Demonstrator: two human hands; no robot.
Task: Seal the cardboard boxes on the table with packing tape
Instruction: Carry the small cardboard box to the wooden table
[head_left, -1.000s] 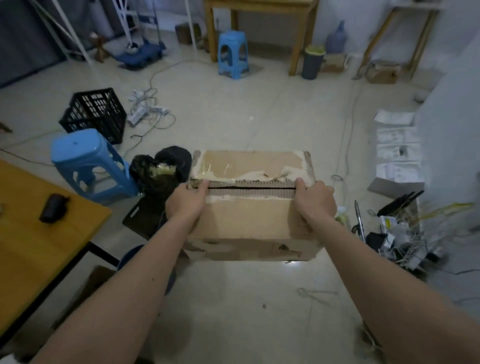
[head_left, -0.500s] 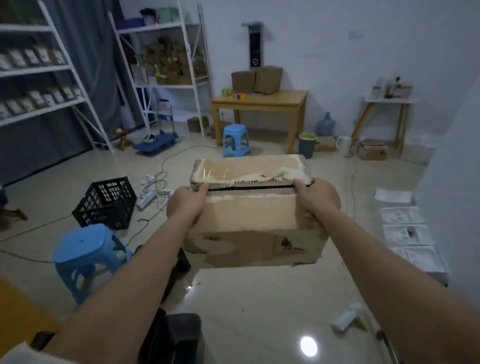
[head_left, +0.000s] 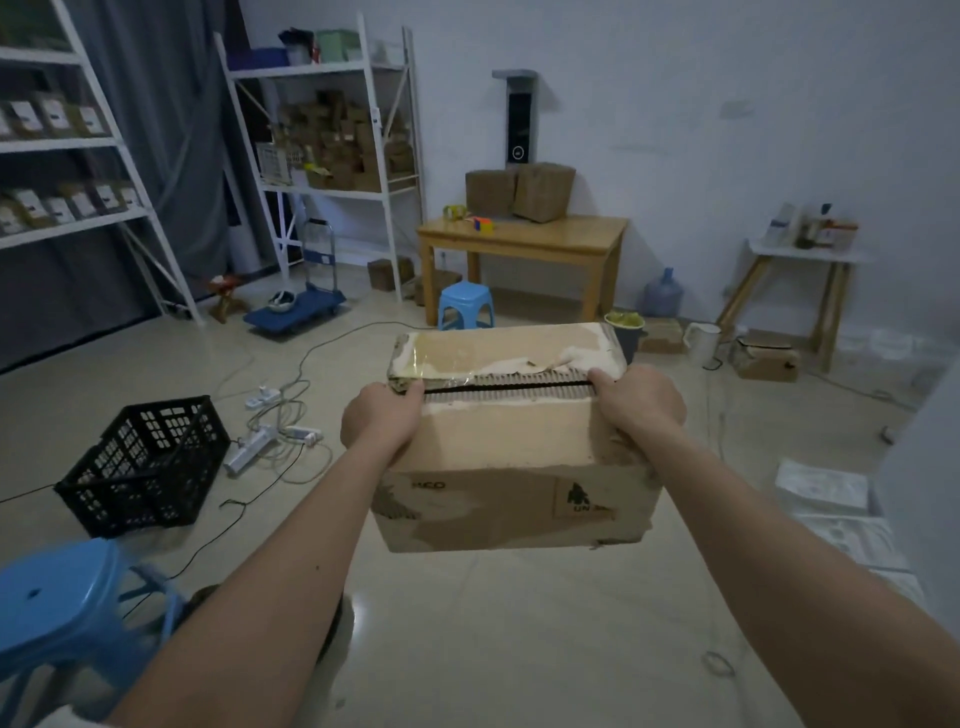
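Your left hand (head_left: 382, 420) and right hand (head_left: 640, 402) clamp the cardboard box (head_left: 511, 457) by its ends, held in mid-air above the floor; top seam gapes; wooden table (head_left: 524, 240) stands far off.

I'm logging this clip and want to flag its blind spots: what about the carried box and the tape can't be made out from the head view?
- Cardboard box contents: only a dark slit shows between the flaps.
- Its underside and far side: hidden by the box itself.
- Fingertips of the left hand and right hand: curled over the box edges.
- Print on the box front: torn and blurred.
- Tape roll on the far wooden table: too small to judge.
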